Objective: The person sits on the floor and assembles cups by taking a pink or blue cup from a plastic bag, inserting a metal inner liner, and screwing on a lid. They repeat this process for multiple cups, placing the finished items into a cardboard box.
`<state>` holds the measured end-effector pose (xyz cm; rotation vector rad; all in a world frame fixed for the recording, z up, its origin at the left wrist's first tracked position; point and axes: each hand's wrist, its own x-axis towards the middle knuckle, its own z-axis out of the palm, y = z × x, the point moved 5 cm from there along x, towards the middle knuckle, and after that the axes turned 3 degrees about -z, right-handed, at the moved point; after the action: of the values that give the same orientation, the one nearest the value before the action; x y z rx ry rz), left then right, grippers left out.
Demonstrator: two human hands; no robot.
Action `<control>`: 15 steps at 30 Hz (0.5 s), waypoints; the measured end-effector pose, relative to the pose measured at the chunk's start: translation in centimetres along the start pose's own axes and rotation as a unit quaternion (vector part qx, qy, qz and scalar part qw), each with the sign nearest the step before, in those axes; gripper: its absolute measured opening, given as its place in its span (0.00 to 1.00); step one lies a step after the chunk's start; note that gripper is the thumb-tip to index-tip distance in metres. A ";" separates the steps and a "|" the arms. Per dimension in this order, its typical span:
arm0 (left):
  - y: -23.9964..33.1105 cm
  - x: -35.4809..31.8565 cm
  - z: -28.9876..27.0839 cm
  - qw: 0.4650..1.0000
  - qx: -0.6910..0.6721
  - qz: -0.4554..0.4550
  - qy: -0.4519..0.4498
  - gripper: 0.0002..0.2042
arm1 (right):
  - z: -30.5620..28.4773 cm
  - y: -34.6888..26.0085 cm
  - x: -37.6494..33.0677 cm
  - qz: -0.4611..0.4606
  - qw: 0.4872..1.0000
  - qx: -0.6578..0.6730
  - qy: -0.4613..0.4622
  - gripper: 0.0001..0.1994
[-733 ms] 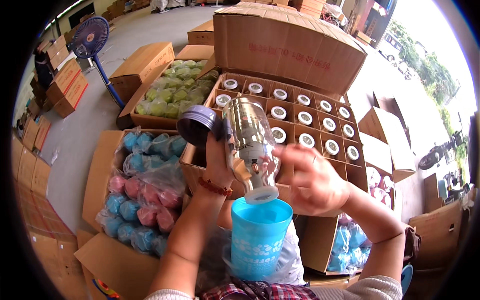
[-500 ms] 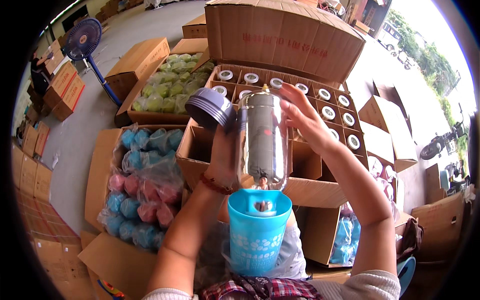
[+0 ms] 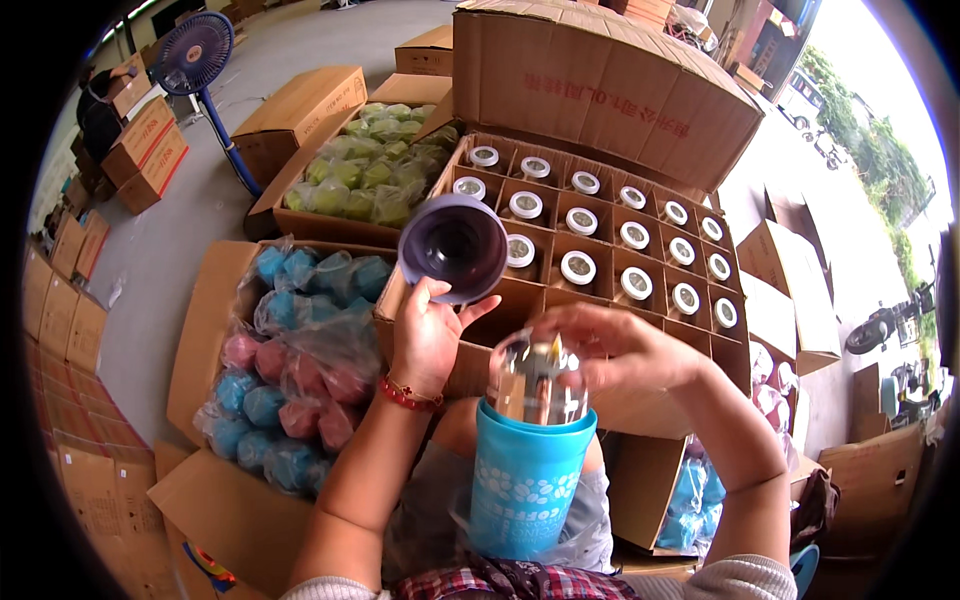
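Observation:
A blue flask shell (image 3: 530,490) with a pale printed pattern stands upright in front of me, against my lap. Most of a shiny silver flask liner (image 3: 540,385) is inside it, and only the liner's rounded top with a small pointed tip shows. My right hand (image 3: 625,345), slightly blurred, has its fingers curved round that top. My left hand (image 3: 430,335) pinches the lower rim of a grey-purple round cap (image 3: 453,248), tipped so its dark hollow inside faces me. The cap is held above and left of the shell.
Ahead is a divided carton (image 3: 660,360) with several white-topped liners in its cells. To the left, an open box (image 3: 200,360) holds bagged blue and pink parts; bagged green parts (image 3: 370,165) lie behind it. A blue fan (image 3: 195,55) stands at far left.
The silver liner has gone down into the blue shell, my right hand following it. My left hand has turned the cap so its hollow side shows.

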<state>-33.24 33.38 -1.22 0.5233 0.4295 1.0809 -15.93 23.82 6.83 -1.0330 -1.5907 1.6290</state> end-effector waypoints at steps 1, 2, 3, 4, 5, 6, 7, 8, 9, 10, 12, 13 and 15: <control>0.5 -0.3 0.6 1.000 0.012 0.009 -0.001 0.22 | 0.3 0.4 0.1 -0.023 0.998 -0.050 -0.031 0.33; 0.8 -0.5 0.9 1.000 0.024 0.018 -0.002 0.22 | 0.8 0.3 -0.1 -0.028 0.991 -0.118 -0.057 0.32; 0.7 -0.4 0.8 0.999 0.027 0.021 -0.002 0.22 | 1.1 0.4 -0.1 -0.022 0.989 -0.109 -0.096 0.31; 0.4 -0.3 0.6 0.999 0.029 0.022 -0.003 0.22 | 1.1 0.7 -0.2 -0.015 0.986 -0.101 -0.132 0.31; 0.1 -0.3 0.5 0.999 0.032 0.023 -0.004 0.22 | 1.0 1.0 -0.3 -0.038 0.975 -0.154 -0.157 0.28; 0.0 -0.6 0.4 0.998 0.053 0.030 0.005 0.22 | 0.0 0.8 -0.2 -0.040 0.992 -0.109 -0.057 0.27; 0.0 -1.0 0.5 0.996 0.075 0.036 0.015 0.22 | -1.0 0.7 -0.4 -0.042 0.996 -0.060 0.042 0.27; 0.0 -1.4 0.5 0.994 0.096 0.043 0.025 0.22 | -1.9 0.8 -0.7 -0.044 0.989 -0.010 0.140 0.27; -0.2 -1.3 0.3 0.993 0.110 0.047 -0.002 0.24 | -2.6 0.2 -0.5 -0.114 0.972 -0.031 0.202 0.27; -0.6 -1.5 0.7 0.991 0.127 0.040 -0.026 0.25 | -3.2 0.8 -0.2 -0.118 0.962 -0.024 0.243 0.30; -1.2 -2.0 2.5 0.984 0.154 0.022 -0.085 0.27 | -2.8 1.9 0.2 -0.134 0.957 0.087 0.241 0.32; -1.2 -2.7 3.4 0.973 0.191 0.031 -0.123 0.28 | -2.4 2.9 0.5 -0.119 0.957 0.143 0.221 0.31; -2.0 -3.1 3.8 0.948 0.215 0.051 -0.231 0.27 | -1.3 3.6 0.1 -0.136 0.957 0.167 0.194 0.32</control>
<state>-30.95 29.05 0.83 1.1683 0.2211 0.9237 -14.51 24.27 3.28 -0.8465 -1.0968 1.3483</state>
